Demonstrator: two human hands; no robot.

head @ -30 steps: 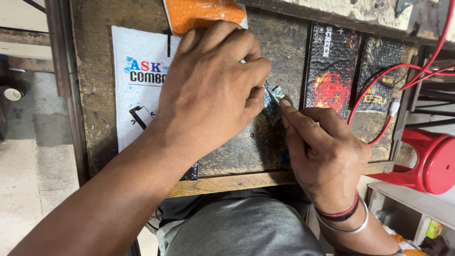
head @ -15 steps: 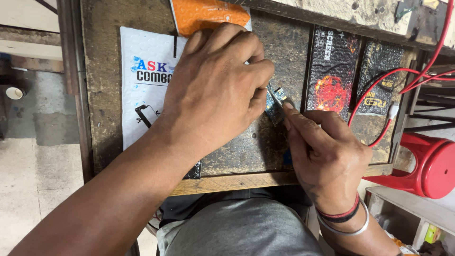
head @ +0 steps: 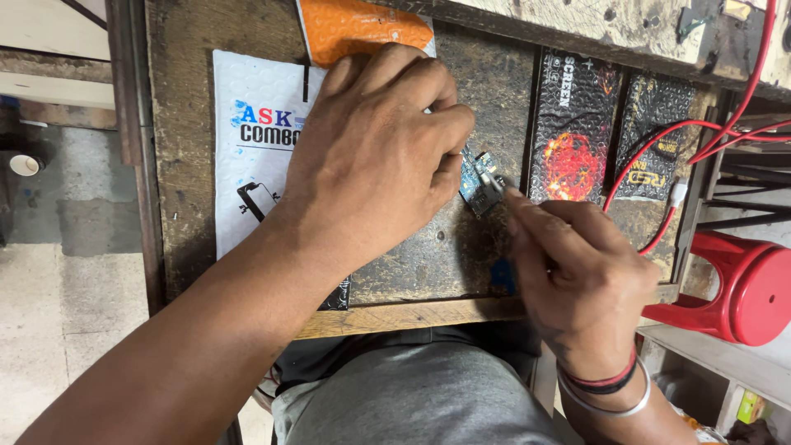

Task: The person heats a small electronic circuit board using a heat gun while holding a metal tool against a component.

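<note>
While the left hand (head: pixel 375 156) pinches a small blue circuit board (head: pixel 478 181) at its edge, fingers curled shut on it, the board rests tilted on the dark worktable (head: pixel 494 99), likely pinned so it cannot slide. Right hand (head: pixel 577 280) meets it from below, fingertips closed narrow on something thin at the board's corner; cannot tell what. 2 black patterned packets (head: pixel 573 124) lie just right. White packet (head: pixel 255 165) and orange packet (head: pixel 362 29) sit under the left hand. Red cable (head: pixel 651 136) loops nearby; red stool (head: pixel 741 284) beside the table.
</note>
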